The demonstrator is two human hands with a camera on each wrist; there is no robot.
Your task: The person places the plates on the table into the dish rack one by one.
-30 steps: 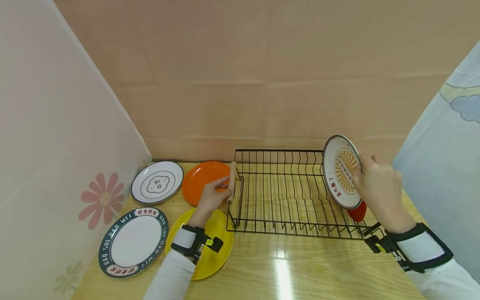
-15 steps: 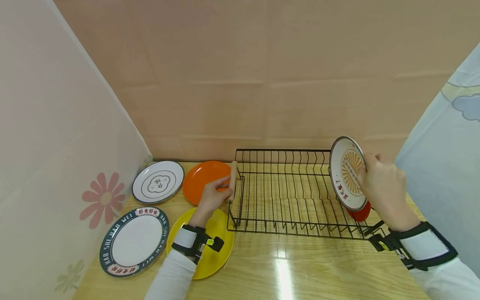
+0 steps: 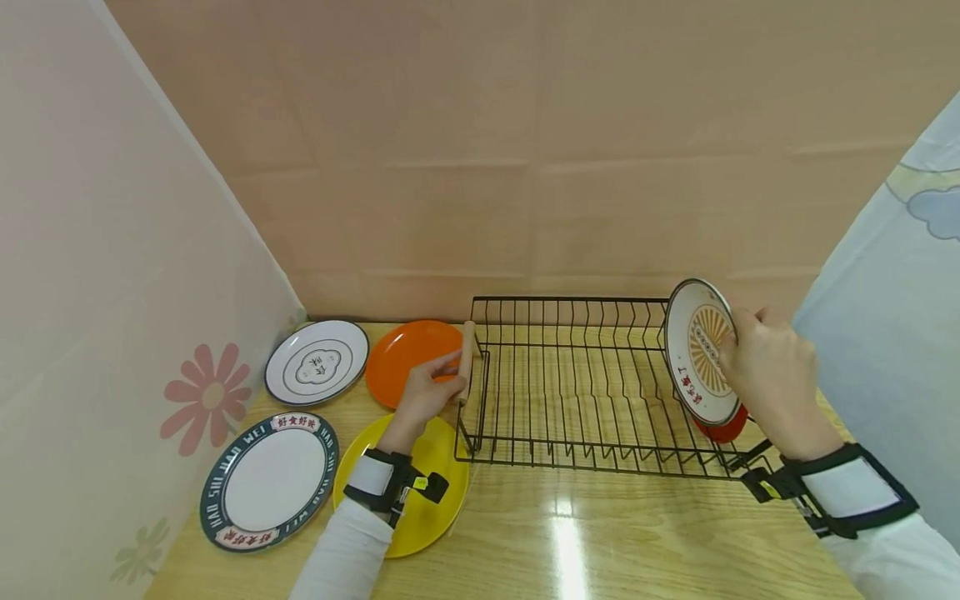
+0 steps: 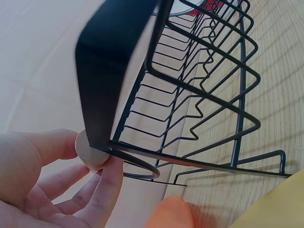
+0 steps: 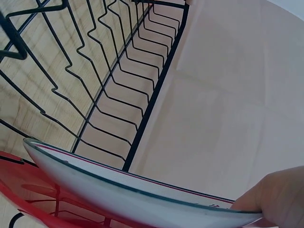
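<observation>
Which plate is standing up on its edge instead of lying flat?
The white plate with the orange sunburst, held by the right hand at the rack's right end. The white, orange, yellow and dark-rimmed plates lie flat on the table.

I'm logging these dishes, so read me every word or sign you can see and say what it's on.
"HAO SHI HAO WEI": rim of the dark-rimmed plate, beside red-panel Chinese characters too small to read.
White plate: centre characters, blurred.
Sunburst plate in the right hand: red characters, unreadable.
Other plates: none.
</observation>
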